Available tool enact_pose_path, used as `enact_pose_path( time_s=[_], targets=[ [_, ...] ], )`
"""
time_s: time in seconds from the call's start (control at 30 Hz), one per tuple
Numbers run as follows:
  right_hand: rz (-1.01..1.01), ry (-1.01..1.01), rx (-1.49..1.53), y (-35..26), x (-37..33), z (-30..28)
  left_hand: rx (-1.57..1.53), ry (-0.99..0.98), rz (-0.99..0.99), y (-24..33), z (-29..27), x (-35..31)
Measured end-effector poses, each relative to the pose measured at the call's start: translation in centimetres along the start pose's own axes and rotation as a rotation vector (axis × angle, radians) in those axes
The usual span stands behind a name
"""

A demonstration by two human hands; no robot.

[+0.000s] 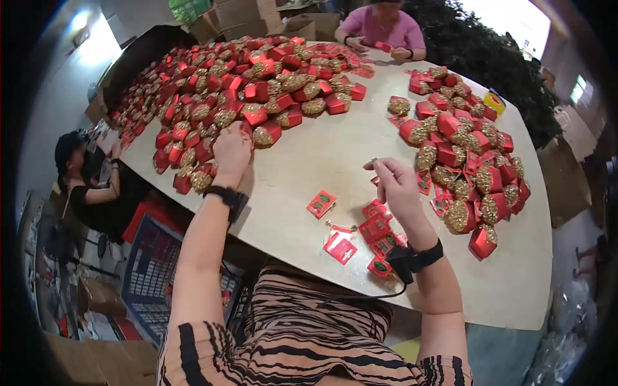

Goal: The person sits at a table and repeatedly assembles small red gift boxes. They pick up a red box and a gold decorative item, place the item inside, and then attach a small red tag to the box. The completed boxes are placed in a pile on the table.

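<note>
Blue plastic crate (152, 265) at lower left, cardboard boxes (239, 13) at top, crumpled clear plastic (569, 316) at lower right.

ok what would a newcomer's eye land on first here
Probably the huge heap of shiny red and glittery gold pieces filling the far left of the pale curved table. A smaller red-and-gold heap sits on its right side. Nearer, the person's bare left hand touches the big heap's edge, while the right hand hovers by scattered red rectangular cards.
</note>
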State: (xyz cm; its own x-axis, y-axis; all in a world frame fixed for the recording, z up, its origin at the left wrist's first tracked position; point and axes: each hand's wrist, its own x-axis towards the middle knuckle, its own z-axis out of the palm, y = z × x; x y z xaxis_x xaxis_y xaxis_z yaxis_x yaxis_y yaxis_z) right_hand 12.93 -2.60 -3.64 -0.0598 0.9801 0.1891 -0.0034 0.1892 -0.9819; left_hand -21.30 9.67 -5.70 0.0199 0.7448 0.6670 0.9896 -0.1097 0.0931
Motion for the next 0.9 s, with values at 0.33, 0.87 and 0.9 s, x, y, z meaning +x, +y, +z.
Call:
enact_pose_path(
  time_s=[0.33,0.87,0.9],
  targets=[
    [-0.217,-0.049,-0.325,0.4,-0.5,0.7,-2.369,-0.435,-0.977,13.4,-5.1,-5.4],
    [-0.192,0.045,-0.267,1.2,0.1,0.6,-2.38,-0.547,-0.972,19.3,-5.3,-5.8],
    [-0.182,0.054,-0.237,1.3,0.1,0.5,-2.37,-0.535,-0.965,19.4,-5.3,-5.8]
  ],
)
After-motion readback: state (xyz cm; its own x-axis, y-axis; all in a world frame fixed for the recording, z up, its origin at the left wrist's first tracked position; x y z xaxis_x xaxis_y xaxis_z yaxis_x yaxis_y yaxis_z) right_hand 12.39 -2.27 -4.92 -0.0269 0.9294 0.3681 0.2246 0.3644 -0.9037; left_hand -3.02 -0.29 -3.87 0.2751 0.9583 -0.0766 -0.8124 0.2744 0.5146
